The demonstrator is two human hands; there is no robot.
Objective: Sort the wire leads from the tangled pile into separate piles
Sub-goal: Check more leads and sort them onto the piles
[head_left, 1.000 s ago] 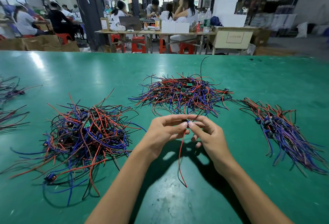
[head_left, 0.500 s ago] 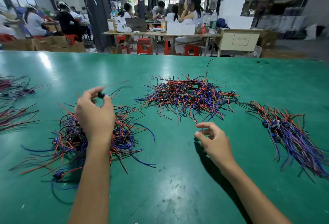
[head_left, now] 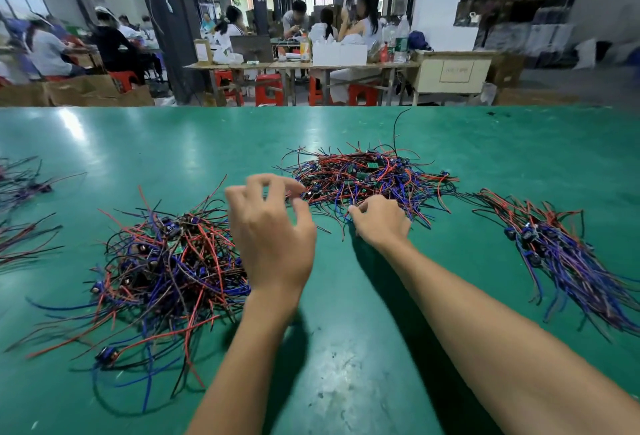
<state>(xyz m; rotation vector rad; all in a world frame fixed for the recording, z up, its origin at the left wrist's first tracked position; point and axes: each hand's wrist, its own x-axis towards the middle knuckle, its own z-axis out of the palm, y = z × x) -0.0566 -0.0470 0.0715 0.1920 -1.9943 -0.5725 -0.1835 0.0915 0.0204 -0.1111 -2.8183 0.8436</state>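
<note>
The left hand (head_left: 273,237) is hovering above the green tabletop (head_left: 346,348), its grip wide, fingers spread and loosely curved, holding nothing. The right hand (head_left: 381,220) is reaching into the near edge of the tangled pile (head_left: 367,178) of red, blue and black wire leads at 12 o'clock; its fingers are curled down among the wires, but I cannot tell whether the grip is closing on one. A looser heap (head_left: 162,268) of leads with small components is lying at 9 o'clock, just beside the left hand. A combed-out bundle (head_left: 561,254) is lying at 3 o'clock, well apart from the right hand. More wire bunches (head_left: 20,213) are showing at the far left edge.
</note>
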